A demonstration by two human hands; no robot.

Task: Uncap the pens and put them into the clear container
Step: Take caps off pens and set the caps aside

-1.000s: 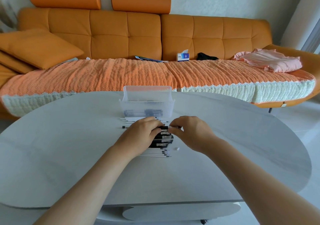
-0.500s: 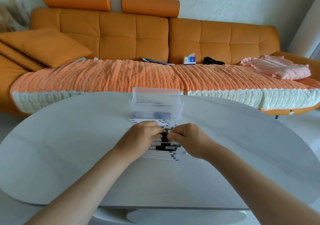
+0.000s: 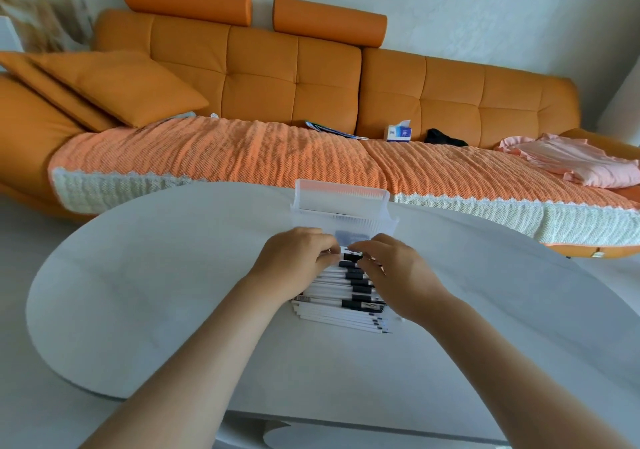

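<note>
1. Shifting up the row: vs 1 s ago, both hands have moved from the mid part of the pens [image 3: 341,296] to the far end, right against the near wall of the clear container [image 3: 341,206].
2. Meaning, as a judgement: next uncapping is underway. Most pens lie in the row on the counter [image 3: 166,275], many w/ black caps on, so the task looks far from done. Dark shapes show thru the container wall, prob. pens already in.
3. Left hand [image 3: 298,258]: fingers curled together, clamped on the white barrel of the far pen [image 3: 341,253].
4. Right hand [image 3: 394,275]: fingers curled, tips pinching at its black cap [image 3: 354,257]. Tips of both hands nearly touch.
5. Cap looks seated, no gap seen. Exact pinch partly hidden by knuckles.
</note>
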